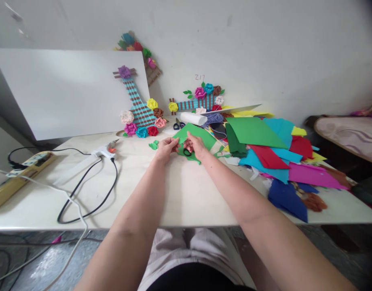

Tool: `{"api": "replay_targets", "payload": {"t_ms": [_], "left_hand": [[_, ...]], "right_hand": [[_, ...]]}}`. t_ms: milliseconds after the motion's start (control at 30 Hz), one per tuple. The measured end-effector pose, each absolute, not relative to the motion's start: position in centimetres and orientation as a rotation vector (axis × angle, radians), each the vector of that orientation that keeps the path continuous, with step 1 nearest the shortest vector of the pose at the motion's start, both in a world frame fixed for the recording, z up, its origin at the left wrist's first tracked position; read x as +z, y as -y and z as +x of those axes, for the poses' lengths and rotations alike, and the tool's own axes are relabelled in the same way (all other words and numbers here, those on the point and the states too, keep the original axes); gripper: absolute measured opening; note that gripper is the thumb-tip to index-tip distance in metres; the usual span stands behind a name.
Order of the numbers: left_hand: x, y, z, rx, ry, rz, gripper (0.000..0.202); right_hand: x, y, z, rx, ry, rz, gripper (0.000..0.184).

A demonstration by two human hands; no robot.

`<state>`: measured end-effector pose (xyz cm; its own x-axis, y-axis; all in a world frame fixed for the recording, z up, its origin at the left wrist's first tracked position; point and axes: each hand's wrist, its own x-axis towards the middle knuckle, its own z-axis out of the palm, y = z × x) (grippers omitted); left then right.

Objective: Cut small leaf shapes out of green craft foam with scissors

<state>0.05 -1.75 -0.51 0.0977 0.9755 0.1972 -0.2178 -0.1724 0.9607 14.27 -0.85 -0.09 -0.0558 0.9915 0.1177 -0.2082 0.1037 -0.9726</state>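
My right hand (195,146) is closed around a small pair of scissors, whose black handle loop (187,152) shows below the fingers. Close beside it, the fingers of my left hand (167,148) pinch a bit of green paper; its outline is partly hidden by the fingers. A larger green sheet (201,132) lies on the table behind and under both hands. Several small cut green leaf shapes (154,144) rest left of my left hand. A second pair of dark-handled scissors (177,124) lies just beyond the hands.
A glue gun (104,152) with a looping black cord and a power strip (22,173) are at left. Colored sheets (258,132) pile up at right. A white roll (193,118) and purple yarn (213,118) lie behind. Flower-decorated guitar shapes (139,105) stand at the back.
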Motion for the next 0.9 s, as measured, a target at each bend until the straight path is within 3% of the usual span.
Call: {"api": "replay_targets", "payload": {"t_ms": [367,633,900], "left_hand": [[-1.05,1.25,-0.45,1.205,-0.808,1.285,0.034],[-1.13,1.31,-0.45,1.172,-0.835,1.268,0.027],[-1.19,1.38,-0.49,1.222,-0.842,1.295,0.033]], "right_hand": [[-0.07,0.91,14.31,1.125,1.21,-0.988,0.028],[-0.53,0.66,14.79,0.94,1.443,-1.003,0.036],[-0.04,0.86,14.65,1.19,1.203,-0.975,0.047]]}}
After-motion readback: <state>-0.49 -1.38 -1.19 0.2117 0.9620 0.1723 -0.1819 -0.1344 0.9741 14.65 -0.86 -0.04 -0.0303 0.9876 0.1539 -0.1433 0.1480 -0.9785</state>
